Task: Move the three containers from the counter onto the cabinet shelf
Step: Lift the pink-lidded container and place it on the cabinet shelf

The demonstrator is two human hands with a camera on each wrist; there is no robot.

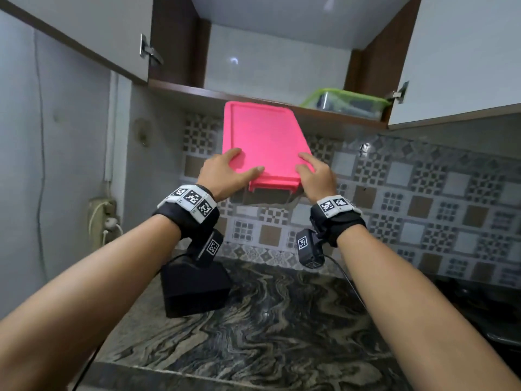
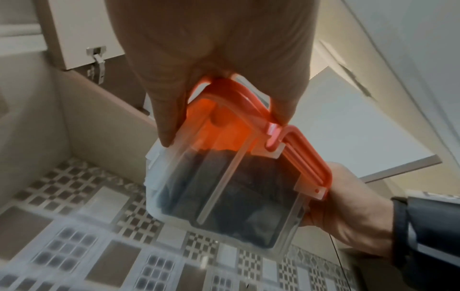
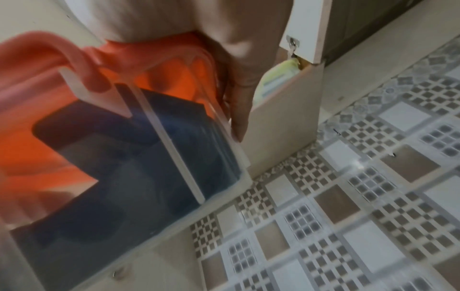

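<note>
The cabinet (image 1: pixel 270 52) stood open at twelve o'clock above me, its shelf (image 1: pixel 197 93) edge just over the far end of the box (image 1: pixel 265 142) I was lifting. From my head I saw only the box's pink lid; the wrist views showed what that hid, a clear body with dark things packed inside and an orange-looking clip latch on the near end. A green-lidded box (image 1: pixel 346 104) already sat on the shelf at about one o'clock, and a black box (image 1: pixel 194 289) sat on the marbled counter (image 1: pixel 282 334) at seven o'clock below my wrists. My left hand (image 1: pixel 225 173) clamped the box's near left corner, thumb over the lid, fingers down the side wall as the left wrist view showed. My right hand (image 1: pixel 317 176) gripped the near right corner the same way. The box hung in the air between the counter and the shelf, in front of the patterned tiles (image 1: pixel 423 187). The only markings I could make out were square black-and-white codes on my wristbands (image 1: pixel 191 201); no words were readable.
</note>
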